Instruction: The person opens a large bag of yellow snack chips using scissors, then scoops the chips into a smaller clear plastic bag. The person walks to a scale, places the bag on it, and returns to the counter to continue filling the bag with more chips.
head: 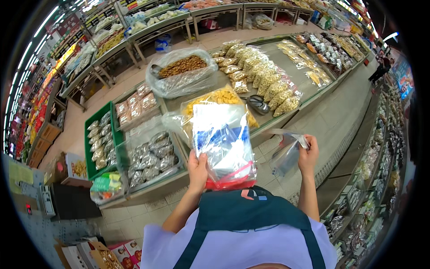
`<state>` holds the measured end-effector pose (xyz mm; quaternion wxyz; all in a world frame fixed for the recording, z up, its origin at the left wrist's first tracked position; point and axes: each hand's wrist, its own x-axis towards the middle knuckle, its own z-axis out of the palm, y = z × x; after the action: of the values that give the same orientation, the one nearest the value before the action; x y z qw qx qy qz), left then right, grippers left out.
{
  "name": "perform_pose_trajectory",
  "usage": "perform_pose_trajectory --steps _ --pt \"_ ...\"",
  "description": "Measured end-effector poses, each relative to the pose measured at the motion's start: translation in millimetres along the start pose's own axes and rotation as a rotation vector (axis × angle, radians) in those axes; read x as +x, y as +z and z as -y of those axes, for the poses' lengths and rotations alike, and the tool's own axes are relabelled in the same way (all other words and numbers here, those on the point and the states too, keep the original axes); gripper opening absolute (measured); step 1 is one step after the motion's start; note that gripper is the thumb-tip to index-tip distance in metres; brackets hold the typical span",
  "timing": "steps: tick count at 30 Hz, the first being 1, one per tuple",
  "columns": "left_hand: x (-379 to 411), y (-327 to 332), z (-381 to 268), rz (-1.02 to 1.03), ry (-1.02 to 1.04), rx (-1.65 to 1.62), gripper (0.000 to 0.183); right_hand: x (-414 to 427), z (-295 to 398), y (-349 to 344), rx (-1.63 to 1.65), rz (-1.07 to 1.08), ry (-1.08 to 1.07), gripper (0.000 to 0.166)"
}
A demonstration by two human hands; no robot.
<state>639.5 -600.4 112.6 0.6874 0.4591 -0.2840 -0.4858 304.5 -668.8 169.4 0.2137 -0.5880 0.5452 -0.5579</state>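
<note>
My left hand grips the lower left edge of a flat stack of transparent plastic bags. The stack shows white and blue areas and a red band at its bottom, and light glares off its upper part. Off to the right, my right hand pinches the top edge of a single transparent plastic bag, which hangs down and looks empty. Just beyond the stack, partly covered by it, a large plastic bag of yellow dried food pieces rests on the display table.
Bagged pale nuts, a dark scoop and an open bag of brown nuts lie on the table. Packets fill a green crate and a transparent bin at left. Shelving runs along the right. A person stands far off.
</note>
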Motion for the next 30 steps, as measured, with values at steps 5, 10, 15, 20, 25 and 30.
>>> perform_pose_trajectory --steps 5,10,15,20,25,30 --pt "86.5 61.7 4.4 0.021 0.036 -0.067 0.029 82.3 -31.9 39.1 -0.008 0.031 -0.023 0.003" --pt "135.3 83.0 11.6 -0.066 0.023 -0.132 0.030 165.9 -46.0 100.2 0.091 -0.046 -0.163 0.005" --pt "149.3 85.4 13.9 -0.199 0.045 -0.145 0.023 227.1 -74.9 144.8 0.211 -0.086 -0.232 0.009" --pt "145.5 98.1 39.5 -0.367 0.095 -0.091 0.024 258.6 -182.7 187.5 0.409 0.020 0.151 0.014" --pt "141.0 141.6 77.3 -0.493 0.028 -0.124 0.025 245.6 -286.2 203.7 -0.105 0.187 0.274 0.021" --pt "149.9 203.5 89.5 -0.488 0.017 -0.097 0.020 236.1 -302.5 199.7 -0.225 0.398 0.152 0.021"
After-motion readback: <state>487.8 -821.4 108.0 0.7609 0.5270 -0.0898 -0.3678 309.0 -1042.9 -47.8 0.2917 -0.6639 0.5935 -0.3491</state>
